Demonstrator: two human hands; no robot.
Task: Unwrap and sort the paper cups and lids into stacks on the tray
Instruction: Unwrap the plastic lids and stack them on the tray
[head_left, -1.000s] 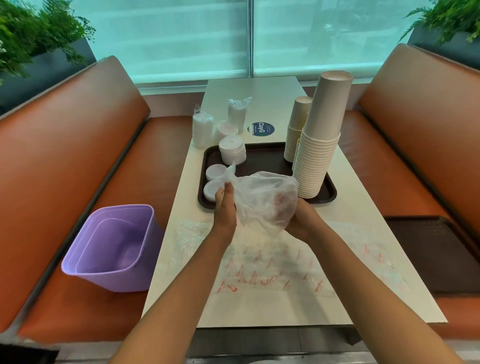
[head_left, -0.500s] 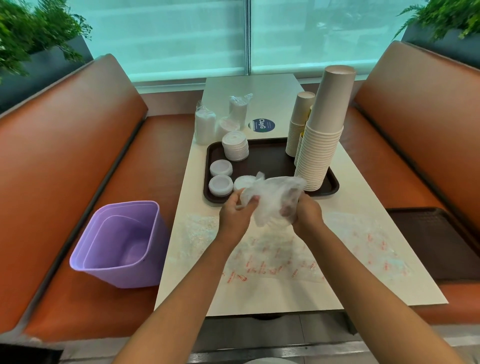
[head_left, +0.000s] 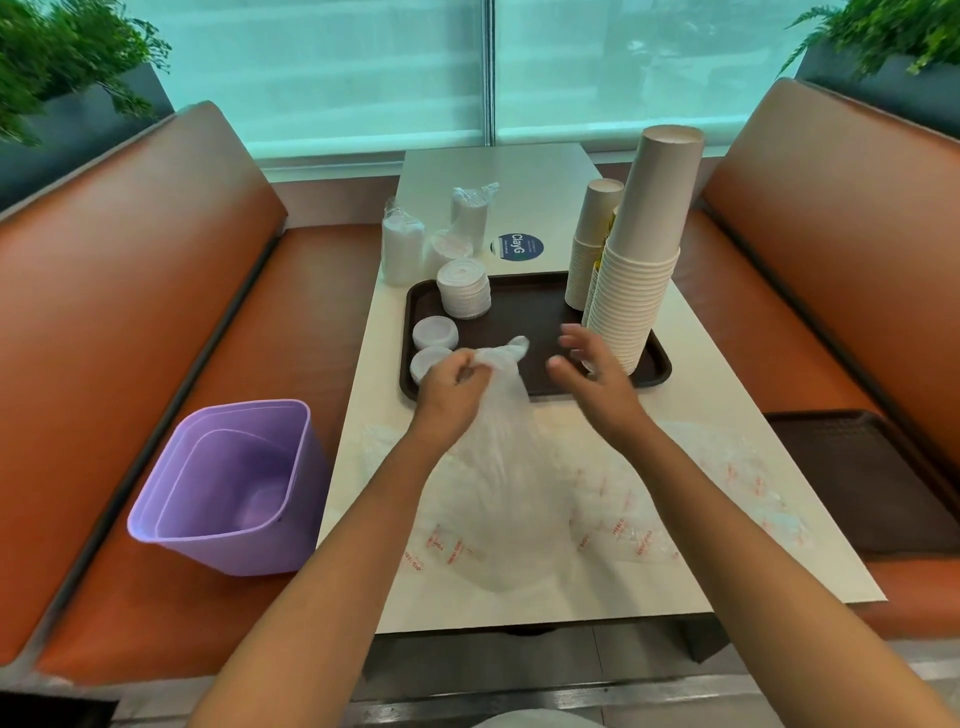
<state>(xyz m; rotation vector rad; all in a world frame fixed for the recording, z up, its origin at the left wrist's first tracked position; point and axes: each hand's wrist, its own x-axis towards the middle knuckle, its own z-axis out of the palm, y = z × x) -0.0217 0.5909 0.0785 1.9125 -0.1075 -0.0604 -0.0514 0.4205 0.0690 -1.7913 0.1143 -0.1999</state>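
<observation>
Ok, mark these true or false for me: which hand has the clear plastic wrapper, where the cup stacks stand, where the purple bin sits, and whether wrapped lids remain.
1. The left hand holds the clear plastic wrapper in its grip. True.
2. The right hand also grips the wrapper. False: it is open, apart from the wrapper.
3. The tall stack of white paper cups stands on the dark brown tray. True.
4. The purple plastic bin sits on the table. False: it sits on the orange bench seat.
5. Wrapped white lids remain beyond the tray. True.
</observation>
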